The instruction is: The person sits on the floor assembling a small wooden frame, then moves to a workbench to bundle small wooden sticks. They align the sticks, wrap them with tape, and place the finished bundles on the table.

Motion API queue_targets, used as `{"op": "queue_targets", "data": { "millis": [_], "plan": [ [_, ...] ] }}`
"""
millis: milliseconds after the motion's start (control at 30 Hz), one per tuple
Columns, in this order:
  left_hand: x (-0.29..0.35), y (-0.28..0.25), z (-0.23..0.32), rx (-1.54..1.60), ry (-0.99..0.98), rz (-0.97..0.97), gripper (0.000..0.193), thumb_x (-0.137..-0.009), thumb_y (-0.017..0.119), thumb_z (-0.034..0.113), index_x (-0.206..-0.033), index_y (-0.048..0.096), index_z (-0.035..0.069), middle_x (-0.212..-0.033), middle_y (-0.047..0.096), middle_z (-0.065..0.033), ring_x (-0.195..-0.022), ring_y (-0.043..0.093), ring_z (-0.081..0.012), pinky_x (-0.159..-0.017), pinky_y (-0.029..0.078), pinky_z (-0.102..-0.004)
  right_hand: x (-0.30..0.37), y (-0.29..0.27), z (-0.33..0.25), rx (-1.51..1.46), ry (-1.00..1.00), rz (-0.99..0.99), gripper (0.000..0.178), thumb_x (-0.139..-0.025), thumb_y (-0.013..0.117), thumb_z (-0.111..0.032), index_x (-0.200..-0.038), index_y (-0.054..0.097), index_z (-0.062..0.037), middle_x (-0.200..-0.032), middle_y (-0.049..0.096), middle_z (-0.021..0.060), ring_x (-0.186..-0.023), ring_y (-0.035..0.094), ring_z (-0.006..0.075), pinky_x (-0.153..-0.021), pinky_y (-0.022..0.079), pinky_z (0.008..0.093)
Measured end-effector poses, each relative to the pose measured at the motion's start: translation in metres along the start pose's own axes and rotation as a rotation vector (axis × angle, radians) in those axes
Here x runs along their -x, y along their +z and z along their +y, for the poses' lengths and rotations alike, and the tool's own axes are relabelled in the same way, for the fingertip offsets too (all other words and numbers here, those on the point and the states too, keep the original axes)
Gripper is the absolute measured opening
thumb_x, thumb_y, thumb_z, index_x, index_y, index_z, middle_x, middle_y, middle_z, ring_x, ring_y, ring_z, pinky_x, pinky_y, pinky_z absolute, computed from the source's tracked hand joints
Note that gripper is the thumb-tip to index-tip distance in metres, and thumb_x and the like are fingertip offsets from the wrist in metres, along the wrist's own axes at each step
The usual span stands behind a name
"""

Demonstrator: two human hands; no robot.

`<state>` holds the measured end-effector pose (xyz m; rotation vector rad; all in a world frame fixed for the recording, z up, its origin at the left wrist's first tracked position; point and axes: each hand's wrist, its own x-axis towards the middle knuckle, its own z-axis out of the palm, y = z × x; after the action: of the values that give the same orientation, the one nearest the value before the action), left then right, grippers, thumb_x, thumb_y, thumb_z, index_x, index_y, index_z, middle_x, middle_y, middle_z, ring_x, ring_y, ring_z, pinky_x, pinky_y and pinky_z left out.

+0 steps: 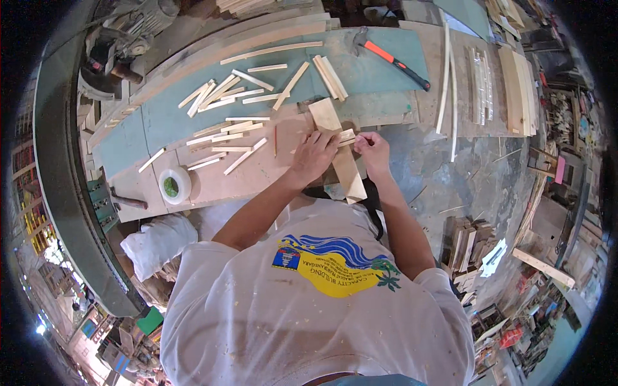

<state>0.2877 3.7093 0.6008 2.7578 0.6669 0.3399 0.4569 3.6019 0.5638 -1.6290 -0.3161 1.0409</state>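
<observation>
A pale wooden board [348,174] slants across the table's front edge in front of me. On it lie short wooden strips [346,136], crosswise to its length. My left hand [314,156] is closed over their left end and presses them to the board. Just right of the strips, my right hand [374,152] is pinched shut, its fingertips close to their right end. Whatever lies between those fingertips is too small to make out. A pencil [276,141] lies left of my left hand.
Several cut wooden strips [245,156] are scattered over the table to the left. A hammer [393,59] with an orange and black handle lies at the far side. A white tub [174,185] with something green inside stands at the near left. Long thin strips [445,80] lie at the right.
</observation>
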Motion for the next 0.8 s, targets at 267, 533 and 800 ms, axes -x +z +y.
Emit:
{"op": "queue_targets", "data": {
  "millis": [267, 533, 800],
  "plan": [
    [-0.004, -0.013, 0.003, 0.048, 0.011, -0.077, 0.051, -0.081, 0.075, 0.023, -0.128, 0.062, 0.008, -0.122, 0.059, -0.0064, -0.112, 0.056, -0.0257, -0.099, 0.041, -0.0463, 0.011, -0.007, -0.028, 0.192, 0.01, -0.081, 0.017, -0.095, 0.069, -0.012, -0.106, 0.073, 0.0001, -0.085, 0.067, 0.0048, -0.075, 0.063, 0.0125, -0.073, 0.053, 0.0275],
    [-0.009, -0.015, 0.006, 0.07, 0.019, -0.037, 0.042, -0.084, 0.071, 0.02, -0.124, 0.065, 0.009, -0.115, 0.061, -0.0053, -0.111, 0.057, -0.0245, -0.098, 0.04, -0.0472, 0.026, -0.04, -0.031, 0.726, -0.485, -0.2, 0.013, -0.087, 0.069, -0.009, -0.098, 0.07, -0.0021, -0.093, 0.065, 0.0165, -0.088, 0.064, 0.037, -0.076, 0.052, 0.0436],
    [-0.018, 0.001, -0.013, 0.039, 0.135, -0.003, 0.031, -0.083, 0.066, 0.013, -0.113, 0.07, 0.01, -0.103, 0.065, -0.0022, -0.099, 0.062, -0.0215, -0.089, 0.045, -0.0419, 0.047, -0.077, -0.022, 0.737, -0.425, -0.178, 0.009, -0.088, 0.068, -0.01, -0.094, 0.069, -0.0041, -0.09, 0.066, 0.015, -0.087, 0.064, 0.0363, -0.074, 0.051, 0.0441]
  ]
}}
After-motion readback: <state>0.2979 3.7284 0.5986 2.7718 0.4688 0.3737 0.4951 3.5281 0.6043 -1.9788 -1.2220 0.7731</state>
